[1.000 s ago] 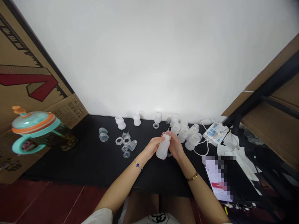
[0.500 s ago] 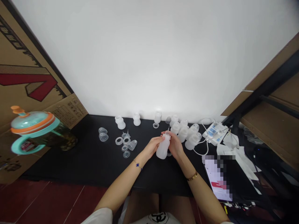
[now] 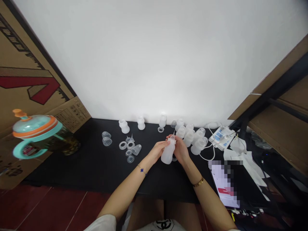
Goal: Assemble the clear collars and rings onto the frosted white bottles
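Note:
A frosted white bottle (image 3: 167, 153) is held between both hands above the black table (image 3: 96, 170), its neck tilted slightly right. My left hand (image 3: 157, 152) has its fingers closed around the bottle's upper left side. My right hand (image 3: 181, 150) grips it near the neck from the right, at a clear pointed nipple (image 3: 173, 136) on top. Part of a clear ring (image 3: 174, 158) shows on the table under my right hand. White rings (image 3: 123, 145), a clear cap (image 3: 136, 149) and small clear parts lie left of my hands.
Several capped bottles (image 3: 198, 146) stand right of my hands. Open bottles (image 3: 124, 126) stand along the wall. Two clear domes (image 3: 106, 141) lie further left. A large tumbler (image 3: 45, 134) is at far left; a power strip (image 3: 222, 138), papers and a phone (image 3: 225, 189) are at right.
Both hands keep their hold on the bottle in nearly the same place. The clear nipple at the neck shows slightly more between the fingers.

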`<control>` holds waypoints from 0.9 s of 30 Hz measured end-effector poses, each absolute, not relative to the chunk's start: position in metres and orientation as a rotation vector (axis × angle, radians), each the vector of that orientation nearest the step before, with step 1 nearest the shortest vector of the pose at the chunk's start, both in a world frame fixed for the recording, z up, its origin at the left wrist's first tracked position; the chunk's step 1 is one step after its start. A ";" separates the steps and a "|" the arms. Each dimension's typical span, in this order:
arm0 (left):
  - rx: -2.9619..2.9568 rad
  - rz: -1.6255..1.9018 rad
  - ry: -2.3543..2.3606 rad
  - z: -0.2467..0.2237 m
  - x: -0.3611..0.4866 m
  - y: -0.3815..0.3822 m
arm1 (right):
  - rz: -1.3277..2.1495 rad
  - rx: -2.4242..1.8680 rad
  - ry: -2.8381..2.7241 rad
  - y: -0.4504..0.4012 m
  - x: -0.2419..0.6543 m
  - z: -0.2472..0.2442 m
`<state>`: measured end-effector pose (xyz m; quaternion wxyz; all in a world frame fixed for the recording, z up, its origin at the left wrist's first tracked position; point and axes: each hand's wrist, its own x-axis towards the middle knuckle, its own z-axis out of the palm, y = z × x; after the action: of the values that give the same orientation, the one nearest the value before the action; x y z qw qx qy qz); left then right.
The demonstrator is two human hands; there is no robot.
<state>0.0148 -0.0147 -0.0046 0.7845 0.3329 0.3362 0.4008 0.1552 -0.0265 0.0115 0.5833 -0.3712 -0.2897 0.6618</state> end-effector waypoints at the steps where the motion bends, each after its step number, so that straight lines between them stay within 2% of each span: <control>1: 0.718 0.864 0.724 -0.004 0.015 -0.015 | 1.551 -0.867 -0.670 -0.026 0.155 0.012; 27: 0.764 0.861 0.739 0.002 0.014 -0.017 | 1.530 -0.826 -0.710 -0.026 0.158 0.003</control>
<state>0.0143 -0.0175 0.0018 0.7751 0.3531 0.3414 0.3976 0.1576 -0.0263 0.0029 0.5906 -0.3549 -0.3050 0.6574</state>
